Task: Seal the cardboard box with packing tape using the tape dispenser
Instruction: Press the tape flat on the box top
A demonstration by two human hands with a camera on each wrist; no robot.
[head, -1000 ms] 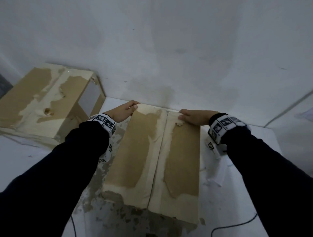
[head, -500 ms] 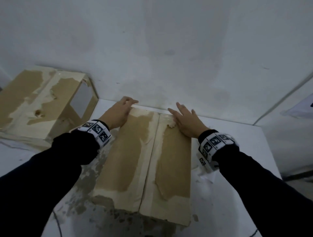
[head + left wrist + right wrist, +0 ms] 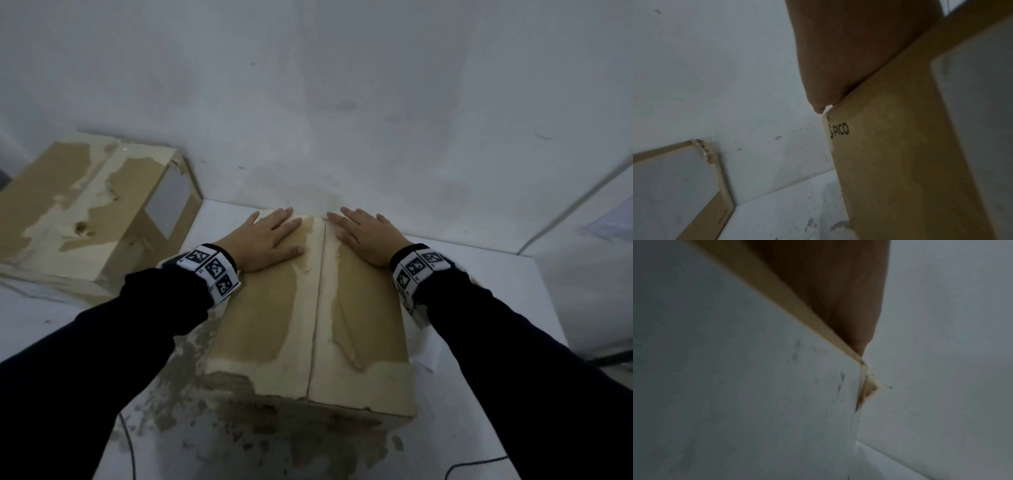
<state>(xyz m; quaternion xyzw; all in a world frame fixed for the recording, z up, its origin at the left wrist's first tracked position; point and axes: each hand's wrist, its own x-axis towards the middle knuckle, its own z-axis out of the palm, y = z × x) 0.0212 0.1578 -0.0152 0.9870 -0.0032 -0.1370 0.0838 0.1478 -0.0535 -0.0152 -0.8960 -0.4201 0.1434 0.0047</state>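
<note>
Left hand (image 3: 262,240): fingers (image 3: 284,219) straight and spread, laid flat, palm down, on the left top flap (image 3: 260,308) of the cardboard box (image 3: 308,387), near its far edge. Nothing is gripped.

Right hand (image 3: 364,238): fingers (image 3: 349,216) likewise straight and flat on the right top flap (image 3: 370,325), near the far edge. Nothing is gripped.

Both flaps are seen closed and level, meeting along a centre seam (image 3: 317,308) that runs away from the viewer. No strip of tape can be made out over the seam. The brown facing is torn off along the seam and the near edge, leaving pale patches.

Left wrist view: the edge of the left hand (image 3: 838,56) is seen resting on the box top; the box side (image 3: 900,162) carries black print reading "PICO" (image 3: 840,131) beside a small logo, and a large pale label (image 3: 978,113), no writing legible.

Right wrist view: blurred; the right hand (image 3: 838,296) is seen on the top edge of the box, above a pale panel (image 3: 735,386) bearing faint marks that cannot be read. A torn scrap (image 3: 867,386) hangs at the far corner.

The box stands on a white worktop (image 3: 513,308), close to a white wall (image 3: 342,102). A second cardboard box (image 3: 85,212), also with torn facing and a pale label on its end, lies to the left against the wall. Marker bands (image 3: 212,270) are worn on both wrists over dark sleeves (image 3: 102,359). A thin dark cable (image 3: 472,466) lies on the worktop at the near right.
</note>
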